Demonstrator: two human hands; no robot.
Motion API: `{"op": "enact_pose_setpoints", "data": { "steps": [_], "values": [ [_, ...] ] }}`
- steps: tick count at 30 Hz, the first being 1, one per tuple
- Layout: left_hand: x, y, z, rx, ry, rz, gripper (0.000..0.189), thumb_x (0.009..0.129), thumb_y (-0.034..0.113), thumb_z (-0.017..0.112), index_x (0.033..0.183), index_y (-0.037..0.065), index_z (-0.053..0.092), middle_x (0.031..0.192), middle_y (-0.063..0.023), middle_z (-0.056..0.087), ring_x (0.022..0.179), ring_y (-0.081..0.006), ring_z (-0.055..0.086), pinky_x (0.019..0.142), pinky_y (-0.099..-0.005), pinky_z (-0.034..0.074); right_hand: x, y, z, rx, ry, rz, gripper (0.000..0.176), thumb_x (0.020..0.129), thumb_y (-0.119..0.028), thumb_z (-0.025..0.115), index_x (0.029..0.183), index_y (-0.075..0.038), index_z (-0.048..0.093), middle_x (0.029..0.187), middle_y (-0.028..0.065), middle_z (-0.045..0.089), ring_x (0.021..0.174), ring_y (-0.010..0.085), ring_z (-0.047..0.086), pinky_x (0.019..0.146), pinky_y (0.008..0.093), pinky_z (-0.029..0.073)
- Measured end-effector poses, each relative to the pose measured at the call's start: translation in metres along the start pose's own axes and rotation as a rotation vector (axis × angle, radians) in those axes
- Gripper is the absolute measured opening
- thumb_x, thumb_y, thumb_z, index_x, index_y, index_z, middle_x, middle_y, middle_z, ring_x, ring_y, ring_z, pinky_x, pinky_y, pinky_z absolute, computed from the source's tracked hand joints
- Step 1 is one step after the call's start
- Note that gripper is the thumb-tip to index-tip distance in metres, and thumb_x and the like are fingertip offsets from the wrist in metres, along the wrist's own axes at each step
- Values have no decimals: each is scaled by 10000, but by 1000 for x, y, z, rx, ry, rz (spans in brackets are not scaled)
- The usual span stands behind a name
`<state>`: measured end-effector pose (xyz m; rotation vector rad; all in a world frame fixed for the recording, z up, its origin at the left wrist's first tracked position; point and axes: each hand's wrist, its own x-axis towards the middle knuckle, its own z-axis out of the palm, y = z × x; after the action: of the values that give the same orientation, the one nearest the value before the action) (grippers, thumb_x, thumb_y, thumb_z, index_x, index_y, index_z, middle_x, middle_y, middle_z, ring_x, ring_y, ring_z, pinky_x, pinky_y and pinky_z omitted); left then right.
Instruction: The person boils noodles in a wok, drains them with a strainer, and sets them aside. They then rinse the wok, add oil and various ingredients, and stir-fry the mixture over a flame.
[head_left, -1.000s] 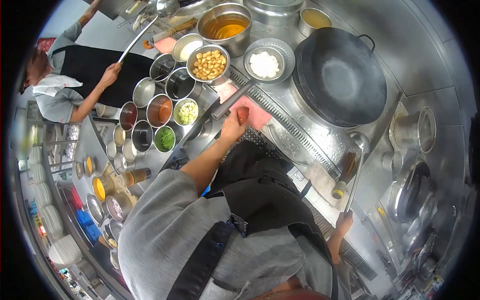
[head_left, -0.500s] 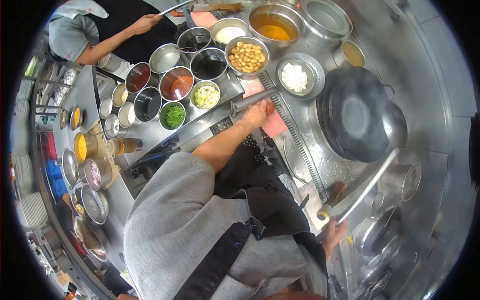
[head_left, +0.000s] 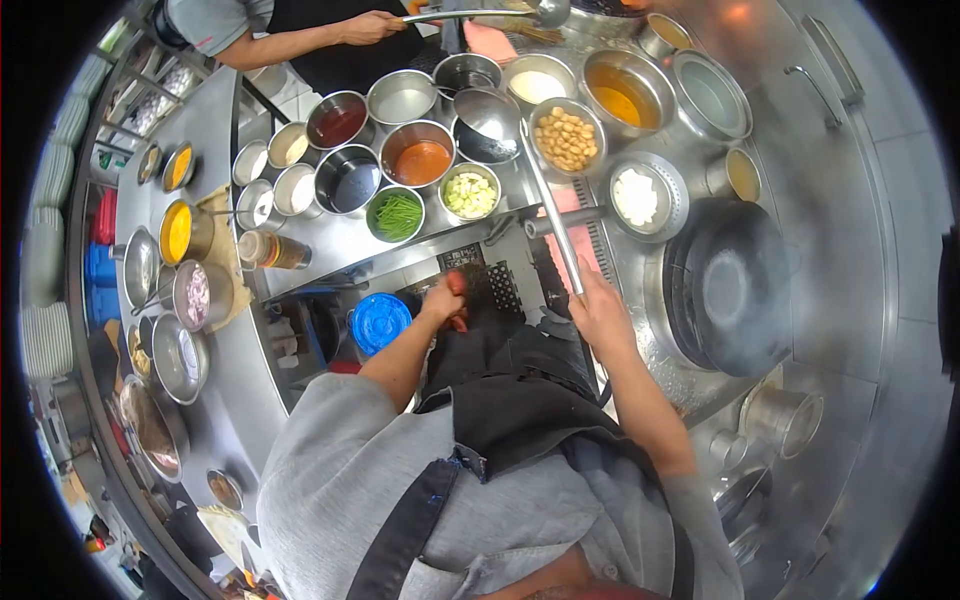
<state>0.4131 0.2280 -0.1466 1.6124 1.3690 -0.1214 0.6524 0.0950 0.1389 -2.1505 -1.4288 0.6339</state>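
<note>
My right hand (head_left: 600, 305) grips the end of a long steel ladle (head_left: 548, 205). The ladle's bowl (head_left: 487, 112) reaches over the seasoning tins, above a dark one next to the red sauce tin (head_left: 422, 160). My left hand (head_left: 443, 300) is low at the counter's front edge, closed around a small red-brown object (head_left: 458, 290); what that object is stays unclear. The black wok (head_left: 725, 285) sits empty to the right of my right hand. A strainer with white pieces (head_left: 640, 195) rests beside the wok.
Several steel tins hold sauces, green beans (head_left: 398, 213), chopped pale vegetable (head_left: 470, 193), fried cubes (head_left: 567, 135) and oil (head_left: 620, 98). A co-worker's hand (head_left: 365, 25) holds another ladle at the top. A blue lid (head_left: 380, 320) sits under the counter. Bowls line the left shelf.
My right hand swung the ladle from the right side of the stove across to the seasoning tins. My left hand left the strainer handle and dropped to the counter front. The view shifted.
</note>
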Motion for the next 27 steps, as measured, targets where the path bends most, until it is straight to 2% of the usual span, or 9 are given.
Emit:
{"op": "enact_pose_setpoints", "data": {
  "steps": [2,5,8,11,14,15,21,24,27],
  "values": [
    [-10,-26,-26,174,84,-141,512,688,233,593,1136,2,502,1037,-255,606,1005,-385,581,855,-433,468,12,-2,5,-59,-51,9,595,764,-54,508,1336,-34,347,970,265,560,905,430,545,803,473,428],
    [-17,-89,-50,284,-40,-212,580,706,228,566,1209,-29,437,1061,-259,599,1019,-376,581,865,-413,470,23,-5,11,-80,-94,61,594,761,-54,505,1336,-44,357,976,282,559,921,427,548,821,467,427],
    [-42,-126,-56,186,92,-351,605,691,193,598,1229,-25,427,1092,-254,588,1015,-358,590,840,-396,484,28,8,18,-23,-80,58,591,756,-51,496,1333,-57,373,980,288,564,933,428,547,832,462,425],
    [-59,-132,-65,54,-10,-568,600,724,174,590,1261,-13,401,1107,-221,599,1029,-330,597,823,-376,492,31,-1,12,48,-100,95,588,748,-55,491,1326,-58,384,975,293,570,931,427,551,835,456,425],
    [-80,-83,-72,126,-2,-557,516,737,167,587,1194,-45,478,1022,-214,635,918,-297,649,716,-366,531,33,3,13,132,-156,174,573,742,-68,496,1308,-40,405,955,297,575,912,423,561,819,448,431],
    [-20,-188,-24,252,-8,-496,463,723,174,596,1129,-40,536,1023,-219,633,913,-302,649,711,-370,530,33,5,15,137,-148,177,573,742,-68,496,1308,-40,405,955,297,575,912,423,561,819,448,431],
    [-11,-85,-32,166,-3,-221,466,693,199,616,1108,-3,549,1029,-228,624,975,-352,610,811,-397,493,27,18,28,234,-109,235,564,741,-89,517,1298,-41,443,844,276,594,786,390,599,737,410,463],
    [2,-55,-39,194,-36,-173,576,694,205,602,1203,-6,434,1078,-269,588,1025,-391,571,874,-415,465,26,11,23,335,-186,322,582,749,-88,526,1319,-34,422,688,209,597,608,293,605,625,370,478],
    [3,-41,-49,206,-39,-173,570,698,213,603,1195,-7,434,1080,-274,585,1030,-388,569,881,-415,461,21,11,24,496,-126,315,578,791,-46,571,1347,-56,411,573,41,539,433,120,498,416,277,419]
  ]
}}
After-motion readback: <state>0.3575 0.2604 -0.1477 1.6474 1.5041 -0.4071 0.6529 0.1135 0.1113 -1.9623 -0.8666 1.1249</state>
